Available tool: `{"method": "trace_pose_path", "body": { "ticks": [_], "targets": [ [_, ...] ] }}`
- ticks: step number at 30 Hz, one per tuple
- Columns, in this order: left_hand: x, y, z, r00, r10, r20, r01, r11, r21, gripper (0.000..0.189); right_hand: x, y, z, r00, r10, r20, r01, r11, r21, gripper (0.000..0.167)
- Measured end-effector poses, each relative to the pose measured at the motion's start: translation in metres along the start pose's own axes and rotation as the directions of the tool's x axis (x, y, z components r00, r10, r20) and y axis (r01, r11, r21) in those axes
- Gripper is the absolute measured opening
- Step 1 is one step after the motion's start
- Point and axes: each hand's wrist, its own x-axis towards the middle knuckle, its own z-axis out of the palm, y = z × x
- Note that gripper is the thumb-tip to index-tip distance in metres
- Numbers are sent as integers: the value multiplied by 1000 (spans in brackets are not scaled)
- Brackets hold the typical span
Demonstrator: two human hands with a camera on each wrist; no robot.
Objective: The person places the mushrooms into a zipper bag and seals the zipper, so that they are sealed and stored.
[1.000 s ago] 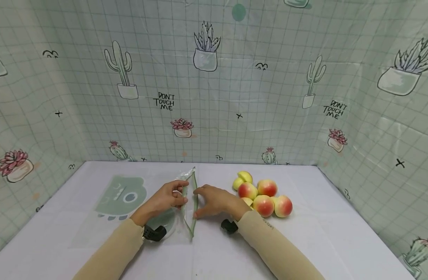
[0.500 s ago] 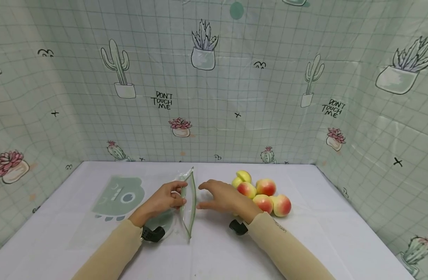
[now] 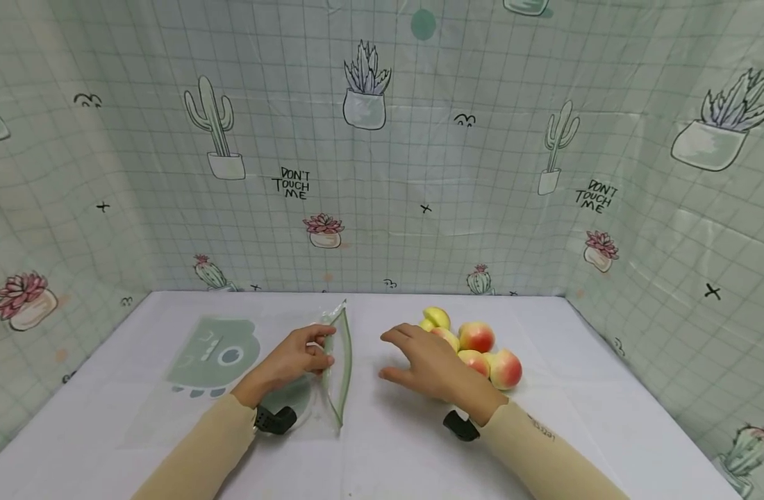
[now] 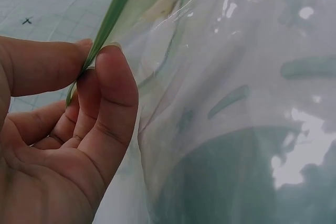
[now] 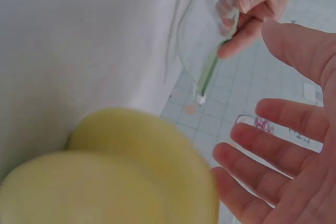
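Note:
A clear zip bag (image 3: pixel 213 354) printed with a green cartoon creature lies on the left of the table. Its green-edged mouth (image 3: pixel 348 347) gapes toward the right. With thumb and fingers, my left hand (image 3: pixel 294 357) pinches the near side of this green zip strip (image 4: pixel 113 17), as the left wrist view shows closely. My right hand (image 3: pixel 435 364) hovers between the bag and a group of red-and-yellow peaches (image 3: pixel 504 369), its fingers spread and holding nothing. In the right wrist view, blurred yellow fruit (image 5: pixel 147 166) sits close beside the fingertips. My right hand partly hides the group.
Smaller yellow fruit pieces (image 3: pixel 437 317) lie at the back of the peach group. A white cloth covers the table (image 3: pixel 582 430). Behind and at both sides hangs a checked curtain (image 3: pixel 419 167) with cactus prints. Black devices (image 3: pixel 461 426) sit under both wrists.
My right hand has let go of the bag's right edge and moved right toward the peaches. My left hand keeps its pinch on the bag, which stays gaping.

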Motion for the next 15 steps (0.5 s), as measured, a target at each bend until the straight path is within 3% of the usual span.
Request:
{"method": "trace_pose_path", "body": {
  "ticks": [8,15],
  "targets": [
    [0,2,1,1000,-3,9,3,1000,-22,62,-23,12,-1,995,-15,-102,12,999,-38,53],
    [0,1,1,1000,12,7,-12,999,-32,62,-37,19,-3,990,-54,-131,41,994,-105,54]
  ]
}}
